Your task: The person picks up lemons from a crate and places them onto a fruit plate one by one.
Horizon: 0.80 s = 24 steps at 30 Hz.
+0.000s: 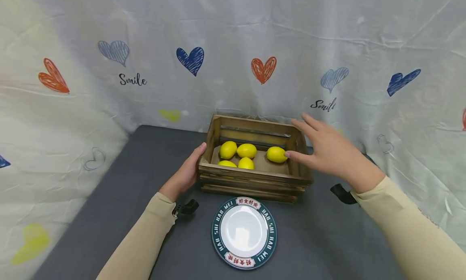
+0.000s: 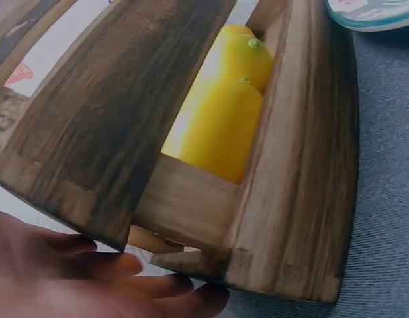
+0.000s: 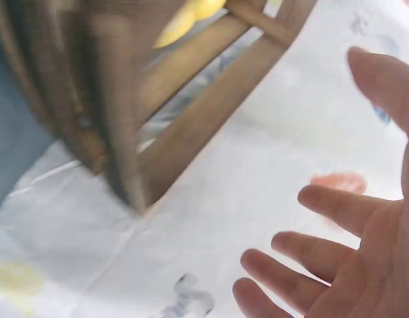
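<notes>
A brown slatted wooden crate (image 1: 251,179) holds several yellow lemons (image 1: 246,151). My left hand (image 1: 186,170) rests against the crate's left end, its fingers extended along the slats; in the left wrist view the fingers (image 2: 171,286) lie at the crate's (image 2: 290,199) edge, and lemons (image 2: 221,119) show through a gap. Above the crate's right end is my right hand (image 1: 327,150), fingers spread and holding nothing, the thumb in front of the rightmost lemon (image 1: 276,154). The right wrist view shows that hand (image 3: 350,258) apart from the crate (image 3: 184,142).
A round plate (image 1: 244,233) with a white centre and green lettered rim lies in front of the crate on the dark grey table (image 1: 145,162). Behind hangs a pale curtain (image 1: 225,21) printed with hearts, close to the crate's back.
</notes>
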Available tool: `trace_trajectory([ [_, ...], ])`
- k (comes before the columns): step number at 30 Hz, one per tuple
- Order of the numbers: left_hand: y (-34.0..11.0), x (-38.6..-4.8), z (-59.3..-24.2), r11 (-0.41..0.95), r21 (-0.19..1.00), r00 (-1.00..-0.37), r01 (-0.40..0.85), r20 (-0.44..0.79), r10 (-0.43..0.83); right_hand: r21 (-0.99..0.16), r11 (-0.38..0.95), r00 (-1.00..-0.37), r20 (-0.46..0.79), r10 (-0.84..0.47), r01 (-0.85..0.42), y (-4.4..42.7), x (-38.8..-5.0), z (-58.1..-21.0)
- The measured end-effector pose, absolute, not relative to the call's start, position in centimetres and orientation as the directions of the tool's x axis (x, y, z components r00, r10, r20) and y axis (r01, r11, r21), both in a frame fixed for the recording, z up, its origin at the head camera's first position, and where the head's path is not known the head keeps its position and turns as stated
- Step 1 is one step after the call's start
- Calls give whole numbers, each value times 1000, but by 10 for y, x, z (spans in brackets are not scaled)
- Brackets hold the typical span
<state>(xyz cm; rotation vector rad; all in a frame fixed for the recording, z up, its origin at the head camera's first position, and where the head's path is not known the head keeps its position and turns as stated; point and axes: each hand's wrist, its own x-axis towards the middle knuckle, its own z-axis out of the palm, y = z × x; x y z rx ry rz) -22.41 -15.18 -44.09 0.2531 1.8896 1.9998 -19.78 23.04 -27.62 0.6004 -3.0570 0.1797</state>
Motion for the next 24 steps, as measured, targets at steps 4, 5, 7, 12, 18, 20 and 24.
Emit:
trace_trajectory([
  [4,-148,-225,-441,-11,989,-917,-150,-135,375,-81,876,-880,18,-475,-475,199,-222,-268],
  [5,-147,-225,-440,-2,989,-919,-147,-135,371,-75,866,-869,7,-495,-494,191,-228,-268],
  [7,-145,-225,-441,14,991,-923,-135,-131,363,-63,843,-844,-14,-536,-535,177,-240,-271],
  [12,-143,-223,-442,25,988,-931,-150,-149,333,-53,788,-782,-99,-616,-614,148,-265,-286],
  [18,-145,-222,-443,23,989,-934,-149,-148,324,-103,734,-718,-154,-678,-671,120,-287,-306],
  [20,-147,-221,-444,23,989,-935,-143,-143,326,-113,713,-695,-161,-701,-692,111,-293,-313],
  [24,-151,-222,-445,13,992,-938,-129,-126,324,-106,685,-662,-189,-725,-721,94,-305,-328],
])
